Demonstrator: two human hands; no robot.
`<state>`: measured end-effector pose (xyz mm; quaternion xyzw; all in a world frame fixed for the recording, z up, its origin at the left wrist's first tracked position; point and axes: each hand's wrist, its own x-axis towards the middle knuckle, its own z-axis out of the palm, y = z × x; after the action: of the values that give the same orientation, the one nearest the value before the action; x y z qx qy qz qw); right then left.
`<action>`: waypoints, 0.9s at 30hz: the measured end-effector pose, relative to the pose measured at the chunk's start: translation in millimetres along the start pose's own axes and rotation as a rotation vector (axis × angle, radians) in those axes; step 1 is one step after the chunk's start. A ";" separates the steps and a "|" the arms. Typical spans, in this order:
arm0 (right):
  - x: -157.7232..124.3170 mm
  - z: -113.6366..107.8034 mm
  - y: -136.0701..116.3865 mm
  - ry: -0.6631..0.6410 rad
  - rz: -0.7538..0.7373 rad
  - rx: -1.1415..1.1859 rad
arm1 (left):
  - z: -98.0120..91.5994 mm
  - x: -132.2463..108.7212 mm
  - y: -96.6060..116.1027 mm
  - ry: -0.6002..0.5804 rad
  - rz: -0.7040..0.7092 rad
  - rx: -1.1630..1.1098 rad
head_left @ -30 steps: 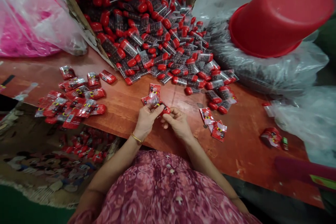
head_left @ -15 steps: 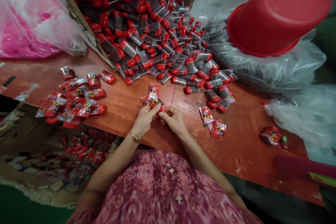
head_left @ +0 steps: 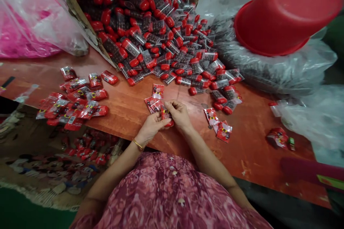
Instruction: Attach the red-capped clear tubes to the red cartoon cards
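Note:
Both hands are at the table's front edge, around a small tube in a red printed wrapper [head_left: 166, 113]. My left hand [head_left: 150, 128] is closed on its lower part, where a rounded red end shows. My right hand [head_left: 179, 115] pinches its upper end with thumb and fingers. Just beyond my fingers lie a few flat red printed wrappers [head_left: 158, 91]. Over to the right are more flat wrappers [head_left: 211, 116]. On the left is a heap of tubes in red wrappers [head_left: 77, 102].
A large pile of clear tubes with red caps [head_left: 166, 46] spills from a cardboard box [head_left: 77, 14]. An upturned red bucket [head_left: 285, 14] stands on a filled plastic bag [head_left: 268, 73] at right. A pink-filled bag [head_left: 34, 21] lies left. More red packets [head_left: 88, 148] sit below the table edge.
The wrapped tube has turned more upright and moved slightly toward me. My right hand has shifted up to its top end, while my left hand has dropped lower on it.

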<state>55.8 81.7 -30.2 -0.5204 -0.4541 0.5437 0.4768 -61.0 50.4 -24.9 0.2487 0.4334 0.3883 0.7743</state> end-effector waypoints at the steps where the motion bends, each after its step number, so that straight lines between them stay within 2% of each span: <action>1: -0.8 0.9 1.7 0.003 -0.011 0.008 | -1.7 -1.3 -0.2 0.035 0.003 -0.032; 3: -4.0 0.1 2.9 -0.045 -0.070 -0.027 | -5.6 -4.0 2.1 0.097 0.004 -0.086; 5: -8.6 -3.3 2.8 -0.162 -0.158 -0.112 | -9.2 -6.8 6.9 0.141 0.001 -0.130; 7: -12.7 -7.6 3.7 -0.270 -0.240 -0.208 | -11.8 -9.4 11.6 0.155 0.005 -0.148; 9: -14.5 -11.3 6.7 -0.308 -0.295 -0.281 | -13.7 -11.5 14.5 0.153 0.013 -0.148; 14: -10.8 -10.7 14.9 -0.306 -0.416 -0.414 | -18.9 -15.5 15.0 0.134 0.011 -0.176; 20: -12.0 14.3 16.0 -0.304 -0.570 -0.659 | -32.4 -20.0 21.2 0.231 0.064 -0.112; 24: -11.0 19.7 2.1 -0.259 -0.584 -0.954 | -58.5 -29.3 38.7 0.329 0.044 0.160; 26: 0.1 6.9 -6.1 -0.139 -0.524 -1.104 | -79.6 -33.9 54.4 0.486 0.103 0.412; 27: 8.3 -3.7 -8.8 -0.039 -0.468 -1.173 | -90.9 -35.1 63.6 0.566 0.151 0.558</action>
<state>59.8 91.1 -22.8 -0.5720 -0.7871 0.0950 0.2103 -175.5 62.7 -7.7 0.3636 0.6989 0.3645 0.4965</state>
